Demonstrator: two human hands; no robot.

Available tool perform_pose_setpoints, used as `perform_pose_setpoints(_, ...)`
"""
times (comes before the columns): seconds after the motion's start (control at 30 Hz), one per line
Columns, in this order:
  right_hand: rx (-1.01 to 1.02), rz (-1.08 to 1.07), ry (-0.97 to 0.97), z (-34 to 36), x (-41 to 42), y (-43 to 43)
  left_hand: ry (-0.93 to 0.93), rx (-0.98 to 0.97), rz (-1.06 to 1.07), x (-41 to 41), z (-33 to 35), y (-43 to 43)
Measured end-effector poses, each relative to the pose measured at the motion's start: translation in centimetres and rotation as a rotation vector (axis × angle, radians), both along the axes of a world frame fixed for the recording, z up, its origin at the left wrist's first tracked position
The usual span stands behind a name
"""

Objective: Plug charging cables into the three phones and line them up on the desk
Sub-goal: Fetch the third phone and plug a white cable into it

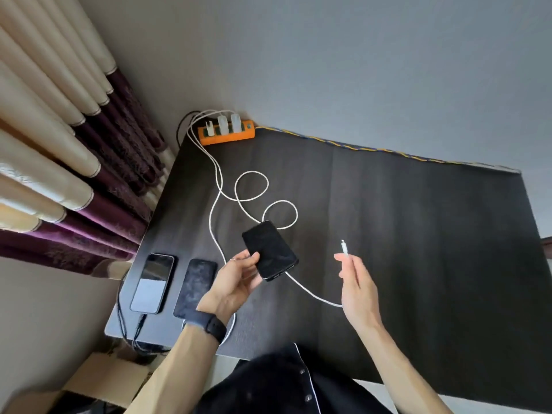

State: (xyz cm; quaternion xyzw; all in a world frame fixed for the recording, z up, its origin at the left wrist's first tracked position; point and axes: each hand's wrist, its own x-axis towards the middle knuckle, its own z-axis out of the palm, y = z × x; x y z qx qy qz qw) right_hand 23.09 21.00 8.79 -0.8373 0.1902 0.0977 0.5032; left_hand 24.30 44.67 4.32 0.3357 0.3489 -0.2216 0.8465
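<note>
My left hand (236, 282) holds a black phone (270, 249) above the dark desk (418, 234), screen up and tilted. My right hand (355, 282) pinches a white charging cable (313, 294) just below its plug (344, 245), which points up and sits apart from the phone. Two more phones lie side by side at the desk's left front: one with a lit screen (153, 282) and a dark cable in its bottom end, and a dark one (195, 286) partly behind my left wrist. An orange power strip (227, 135) with three white chargers sits at the far left corner.
White cables loop across the desk's middle (251, 186). Curtains (74, 159) hang to the left. A cardboard box (101, 380) stands on the floor below the desk's left front corner. A grey wall runs behind the desk.
</note>
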Motion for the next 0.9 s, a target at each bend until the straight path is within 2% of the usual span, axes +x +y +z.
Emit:
perform_pose_setpoints(0.17,0.049,0.213,-0.021,2.0,-5.5,-0.9,-0.007,0.005,0.069,-3.7,2.0,-3.3)
perform_pose_setpoints(0.33,0.147,0.277,-0.017,2.0,-10.8,-2.3,-0.007,0.000,0.163,-8.7,4.1,-6.4)
perform_pose_setpoints(0.67,0.208,0.203,-0.065,1.8,-18.6,-3.2,0.116,-0.007,0.312,-15.8,6.1,-8.6)
perform_pose_setpoints(0.9,0.183,0.132,-0.148,2.4,-20.4,-0.8,0.111,-0.069,0.256,-16.5,7.3,-7.0)
